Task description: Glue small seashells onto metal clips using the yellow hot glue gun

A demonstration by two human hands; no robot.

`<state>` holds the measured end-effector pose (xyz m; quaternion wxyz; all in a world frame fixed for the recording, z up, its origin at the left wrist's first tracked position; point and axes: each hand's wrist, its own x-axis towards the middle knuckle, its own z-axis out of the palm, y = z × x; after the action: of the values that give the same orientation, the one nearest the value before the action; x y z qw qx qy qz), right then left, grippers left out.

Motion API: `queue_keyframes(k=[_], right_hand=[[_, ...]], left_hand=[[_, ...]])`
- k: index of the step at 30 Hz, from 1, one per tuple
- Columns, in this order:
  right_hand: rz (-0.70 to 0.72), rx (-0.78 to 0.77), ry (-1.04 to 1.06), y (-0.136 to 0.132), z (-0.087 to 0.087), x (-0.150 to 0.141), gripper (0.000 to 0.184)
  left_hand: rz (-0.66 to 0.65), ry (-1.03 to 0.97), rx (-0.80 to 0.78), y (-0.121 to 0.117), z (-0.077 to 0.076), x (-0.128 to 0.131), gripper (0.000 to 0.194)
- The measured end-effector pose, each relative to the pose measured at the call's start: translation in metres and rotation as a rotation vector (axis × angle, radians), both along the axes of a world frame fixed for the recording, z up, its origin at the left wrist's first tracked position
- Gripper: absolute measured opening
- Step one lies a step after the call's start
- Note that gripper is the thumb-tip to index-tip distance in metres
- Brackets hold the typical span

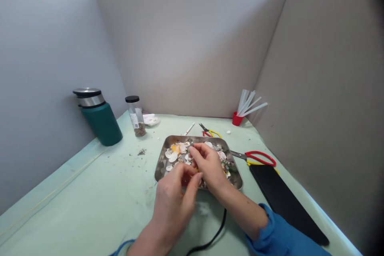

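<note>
A metal tray (160,163) stands in the middle of the table with seashells (173,157) of white, orange and pinkish tones in it. Over the tray's near edge is my left hand (177,192), its thumb and fingers pinched together; whatever may be between them is too small to make out. My right hand (210,166) reaches over the tray from the right, thumb and fingertips closed together above the shells. What its fingertips hold, if anything, is hidden. The two hands are close together, and they cover part of the shells.
Left stand a green bottle (103,123) and a clear jar (136,118) with a black lid. Behind the tray lie small pliers (211,132). To the right are red-and-yellow scissors (259,158), a black flat slab (285,200), and a red cup (237,119) of translucent sticks. A black cable (214,238) lies in front.
</note>
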<state>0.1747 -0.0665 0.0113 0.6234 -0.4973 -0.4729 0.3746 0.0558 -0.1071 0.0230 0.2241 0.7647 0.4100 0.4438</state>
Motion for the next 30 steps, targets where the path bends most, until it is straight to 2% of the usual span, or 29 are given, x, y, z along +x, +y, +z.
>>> queue_keyframes(k=[3, 5, 6, 9, 13, 17, 24, 30], right_hand=[[0.033, 0.023, -0.016, -0.001, 0.001, 0.0, 0.023], [0.042, 0.034, -0.042, -0.002, 0.001, 0.0, 0.024], [0.044, 0.039, -0.061, -0.002, 0.0, 0.0, 0.024], [0.044, 0.052, -0.121, -0.003, -0.001, 0.001, 0.02], [0.026, 0.045, -0.284, -0.003, -0.004, 0.002, 0.017], [0.016, 0.047, -0.427, -0.004, -0.009, 0.001, 0.017], [0.018, 0.094, -0.557, -0.004, -0.012, -0.001, 0.013], [0.041, 0.135, -0.564, -0.003, -0.013, 0.0, 0.018]], left_hand=[[0.028, -0.024, 0.031, 0.021, 0.006, -0.015, 0.024], [0.069, -0.126, -0.073, 0.037, 0.01, -0.023, 0.027], [0.06, -0.201, -0.19, 0.045, 0.012, -0.027, 0.026], [-0.093, -0.408, -0.514, 0.063, 0.015, -0.031, 0.028], [-0.296, -0.516, -0.702, 0.076, 0.012, -0.031, 0.031], [-0.417, -0.527, -0.773, 0.081, 0.004, -0.033, 0.044], [-0.409, -0.517, -0.76, 0.085, -0.009, -0.037, 0.039], [-0.395, -0.528, -0.753, 0.083, -0.015, -0.037, 0.038]])
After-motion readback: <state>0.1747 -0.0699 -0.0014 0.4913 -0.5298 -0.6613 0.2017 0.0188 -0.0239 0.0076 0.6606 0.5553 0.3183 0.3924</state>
